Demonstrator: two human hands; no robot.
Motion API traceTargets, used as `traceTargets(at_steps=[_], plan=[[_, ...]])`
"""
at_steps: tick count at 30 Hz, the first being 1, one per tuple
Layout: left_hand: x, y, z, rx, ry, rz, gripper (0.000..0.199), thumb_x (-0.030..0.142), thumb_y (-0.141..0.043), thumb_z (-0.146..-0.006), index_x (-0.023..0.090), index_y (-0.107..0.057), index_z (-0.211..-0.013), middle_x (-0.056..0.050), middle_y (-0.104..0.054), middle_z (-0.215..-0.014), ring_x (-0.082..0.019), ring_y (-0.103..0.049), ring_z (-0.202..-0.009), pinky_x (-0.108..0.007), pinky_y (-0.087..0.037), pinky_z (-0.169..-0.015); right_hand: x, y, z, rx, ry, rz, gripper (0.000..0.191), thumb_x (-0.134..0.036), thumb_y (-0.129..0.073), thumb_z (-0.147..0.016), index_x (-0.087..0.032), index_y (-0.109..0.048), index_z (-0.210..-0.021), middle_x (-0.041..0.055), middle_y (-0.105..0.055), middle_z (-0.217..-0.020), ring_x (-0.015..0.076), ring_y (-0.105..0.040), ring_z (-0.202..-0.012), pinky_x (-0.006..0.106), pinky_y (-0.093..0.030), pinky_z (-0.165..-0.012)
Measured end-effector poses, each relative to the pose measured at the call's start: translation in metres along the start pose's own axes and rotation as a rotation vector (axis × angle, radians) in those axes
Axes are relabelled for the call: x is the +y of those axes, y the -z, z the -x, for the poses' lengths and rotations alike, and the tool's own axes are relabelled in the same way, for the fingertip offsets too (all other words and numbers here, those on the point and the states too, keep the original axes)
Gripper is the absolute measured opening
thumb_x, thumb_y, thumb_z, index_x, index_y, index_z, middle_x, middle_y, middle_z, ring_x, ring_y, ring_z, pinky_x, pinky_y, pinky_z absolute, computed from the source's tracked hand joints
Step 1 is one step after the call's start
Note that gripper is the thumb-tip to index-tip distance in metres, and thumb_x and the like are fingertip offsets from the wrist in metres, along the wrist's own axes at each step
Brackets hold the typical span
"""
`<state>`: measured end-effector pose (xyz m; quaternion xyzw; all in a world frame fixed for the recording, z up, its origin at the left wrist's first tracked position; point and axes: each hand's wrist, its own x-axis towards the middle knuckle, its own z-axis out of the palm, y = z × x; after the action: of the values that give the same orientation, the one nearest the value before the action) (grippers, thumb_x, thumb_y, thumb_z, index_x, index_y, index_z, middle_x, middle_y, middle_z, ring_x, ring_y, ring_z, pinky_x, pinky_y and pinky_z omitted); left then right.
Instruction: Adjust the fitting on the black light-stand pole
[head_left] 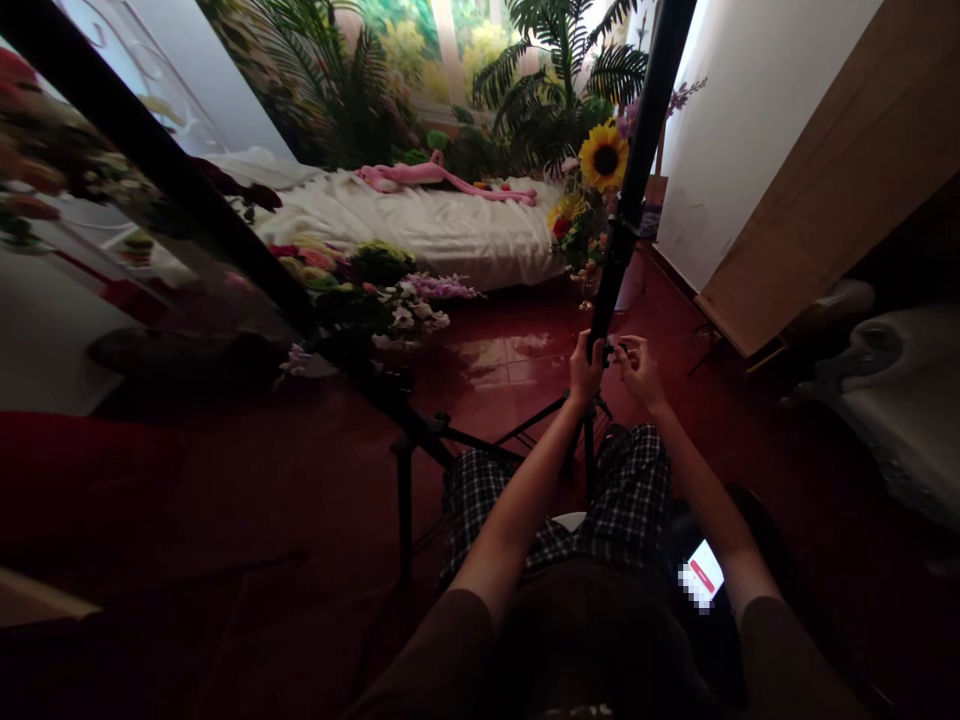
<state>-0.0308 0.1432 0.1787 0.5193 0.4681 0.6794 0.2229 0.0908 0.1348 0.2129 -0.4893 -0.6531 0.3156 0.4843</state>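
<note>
A black stand (619,260) rises between my knees, its pole leaning slightly right toward the top. My left hand (585,366) is wrapped round the pole, low down near where the legs spread. On the pole's right side, the fingers of my right hand (636,368) pinch a small dark knob (613,352). A second black stand (300,310) slants across the left, with its foot beside my left leg; neither hand touches it.
Artificial flowers (390,290) and a sunflower (604,156) stand ahead. Behind them a pink plush toy (420,176) lies on a white-draped bench (450,235). A wooden board (810,200) and an ornate sofa (907,400) are at right. A lit phone (705,570) lies by my right thigh.
</note>
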Motion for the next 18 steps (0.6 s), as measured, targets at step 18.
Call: traceTargets(at_steps=[18], plan=[[0.000,0.001,0.001,0.016,-0.021,0.007,0.038,0.056,-0.043,-0.096,0.022,-0.056,-0.107,-0.001,-0.062,-0.077,-0.012,-0.059,-0.066,-0.023,-0.045,-0.063,0.040,-0.001,-0.003,0.004,0.255,0.232,0.055,-0.065,-0.033,-0.096,-0.023,-0.059,-0.119,0.0022,-0.066,-0.081,0.0160,-0.060,-0.068,0.026,-0.041,-0.064]])
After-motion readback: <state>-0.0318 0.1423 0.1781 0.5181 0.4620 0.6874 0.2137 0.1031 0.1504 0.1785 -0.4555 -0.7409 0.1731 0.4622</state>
